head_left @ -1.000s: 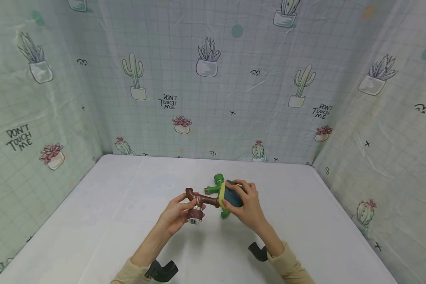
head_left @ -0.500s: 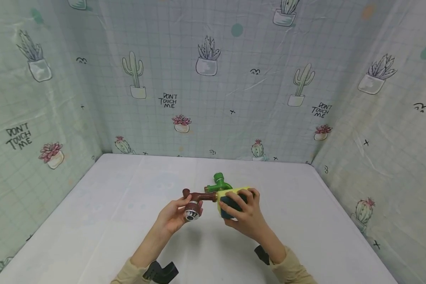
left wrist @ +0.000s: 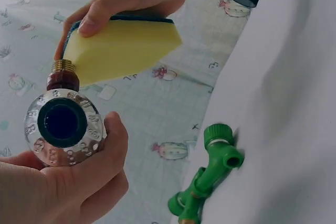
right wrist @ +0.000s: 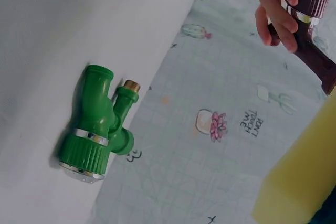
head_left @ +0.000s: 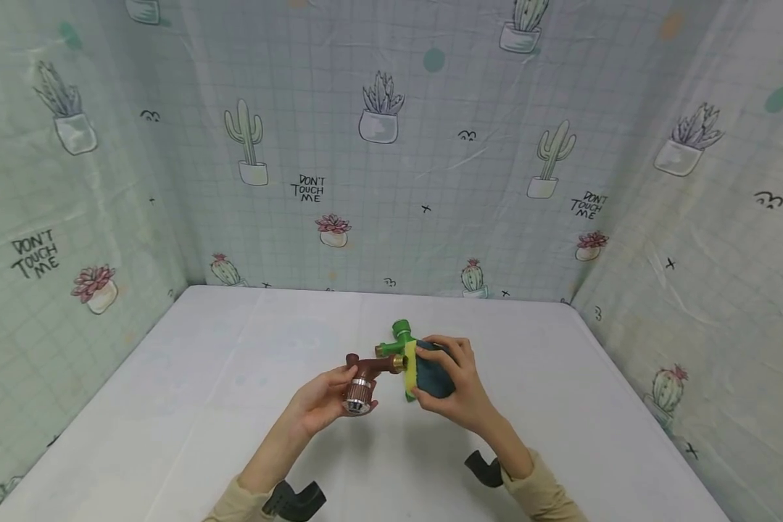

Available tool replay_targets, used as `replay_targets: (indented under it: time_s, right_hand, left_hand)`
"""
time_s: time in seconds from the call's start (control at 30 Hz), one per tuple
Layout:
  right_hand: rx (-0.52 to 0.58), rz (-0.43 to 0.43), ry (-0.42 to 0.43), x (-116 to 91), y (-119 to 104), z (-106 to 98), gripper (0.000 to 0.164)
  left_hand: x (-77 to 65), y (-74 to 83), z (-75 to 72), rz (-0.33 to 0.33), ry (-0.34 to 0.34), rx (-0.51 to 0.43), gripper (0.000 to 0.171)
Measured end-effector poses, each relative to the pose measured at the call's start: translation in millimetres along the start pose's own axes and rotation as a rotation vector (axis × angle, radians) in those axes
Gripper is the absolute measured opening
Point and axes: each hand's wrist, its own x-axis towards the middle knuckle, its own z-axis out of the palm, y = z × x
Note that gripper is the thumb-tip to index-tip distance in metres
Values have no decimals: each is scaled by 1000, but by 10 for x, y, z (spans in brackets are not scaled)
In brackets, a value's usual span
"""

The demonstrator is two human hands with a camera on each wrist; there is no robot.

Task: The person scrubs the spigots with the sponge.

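Observation:
A brown tap (head_left: 368,371) with a chrome-ended knob is gripped by my left hand (head_left: 322,400) above the table. Its brass threaded end points right and meets the yellow side of a sponge (head_left: 433,371). My right hand (head_left: 462,384) holds that sponge by its dark scouring side, thumb and fingers spread over it. Up close in the left wrist view, the sponge's yellow face (left wrist: 126,51) lies against the brass thread (left wrist: 63,66). Behind the sponge a green tap (head_left: 401,335) lies on the table, partly covered in the head view; the right wrist view shows it whole.
The white table (head_left: 235,362) stretches out around both hands. A patterned cloth (head_left: 378,181) with cactus prints hangs behind it and along both sides. Dark curved pieces (head_left: 296,502) are fixed at both wrists.
The right hand turns the sponge back and forth against the tap's threaded end. The brown tap tilts slightly in the left hand, and its brass thread now shows. The green tap stays put.

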Motion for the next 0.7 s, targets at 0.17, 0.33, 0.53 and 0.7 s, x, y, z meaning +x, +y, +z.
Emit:
replay_targets:
  time_s: [0.17,0.33,0.53,0.7]
  right_hand:
    - [1,6,15,1,-15,12,48]
    - [37,2,55,11,-36,21,48]
    - [41,-39,81,91,-96,29,48]
    - [-105,-120,88,141,-108,28,47]
  left_hand:
    - [46,-37,19,55,67,303,55]
    - [66,-90,88,75,183,429,69]
    - [79,-129,163,49,73,482,57]
    - [76,-132,230,-53,-55,491,52]
